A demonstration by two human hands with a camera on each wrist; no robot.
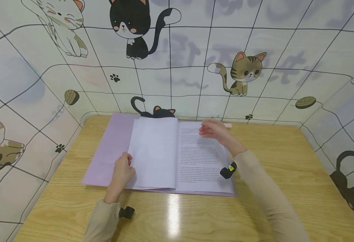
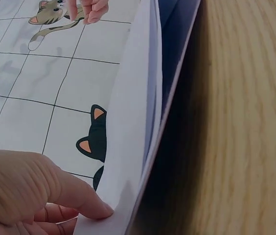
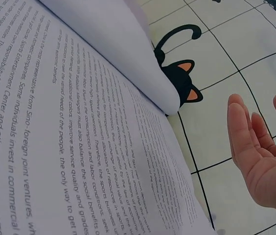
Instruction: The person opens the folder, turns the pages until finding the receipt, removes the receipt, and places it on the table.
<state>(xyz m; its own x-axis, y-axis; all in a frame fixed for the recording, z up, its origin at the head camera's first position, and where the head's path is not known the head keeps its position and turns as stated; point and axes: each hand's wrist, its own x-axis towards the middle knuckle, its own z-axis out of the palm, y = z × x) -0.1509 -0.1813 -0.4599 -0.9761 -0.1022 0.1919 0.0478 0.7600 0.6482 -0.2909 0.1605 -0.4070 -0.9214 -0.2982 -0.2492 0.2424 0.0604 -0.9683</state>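
Note:
A purple folder (image 1: 113, 144) lies spread open on the table with white paper sheets inside. The left-side sheet (image 1: 154, 151) looks blank, while the right-side page (image 1: 201, 161) carries dense printed text. My left hand (image 1: 123, 170) pinches the outer left edge of the turned sheets, its thumb (image 2: 91, 200) on top and the other fingers behind them. My right hand (image 1: 214, 130) is over the upper part of the printed page, fingers loosely extended and holding nothing. In the right wrist view this hand (image 3: 263, 156) shows beside the page's edge, palm and fingers bare.
The wooden table (image 1: 273, 151) extends to both sides and in front of the folder. A pink tab (image 1: 227, 125) sticks out at the folder's upper right. Behind stands a white gridded backdrop (image 1: 189, 80) with cartoon cats. Black wrist cameras (image 1: 127, 212) sit on both sleeves.

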